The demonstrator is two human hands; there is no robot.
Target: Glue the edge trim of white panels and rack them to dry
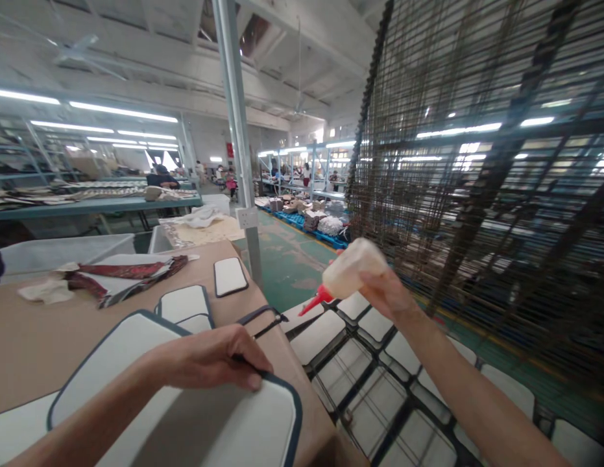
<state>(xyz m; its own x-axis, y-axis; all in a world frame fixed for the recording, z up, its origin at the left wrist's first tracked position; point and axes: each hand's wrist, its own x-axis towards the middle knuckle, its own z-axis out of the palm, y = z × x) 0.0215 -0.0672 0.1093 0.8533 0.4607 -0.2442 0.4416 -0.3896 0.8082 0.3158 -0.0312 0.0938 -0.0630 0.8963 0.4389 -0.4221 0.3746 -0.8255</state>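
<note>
My left hand [224,358] is closed on the dark-edged rim of a large white panel [253,415] with rounded corners, its thumb on the face and its fingers over the edge. My right hand [386,288] is wrapped round a squeeze bottle [355,266] with a cloudy body and a red nozzle [315,299]. The bottle is tilted, nozzle pointing down and left, above the rack and apart from the panel. Under the left forearm lies another large white panel [121,353] with dark edging. Smaller edged pieces [182,303] lie beyond it, along with a dark strip [263,318].
A wire rack [379,363] bearing several white panels stands low on the right. Tall wire mesh racks [452,162] rise behind it. A grey post [241,143] stands at the far corner of the brown table [19,337]. Patterned cloth [121,275] lies on the table's left side.
</note>
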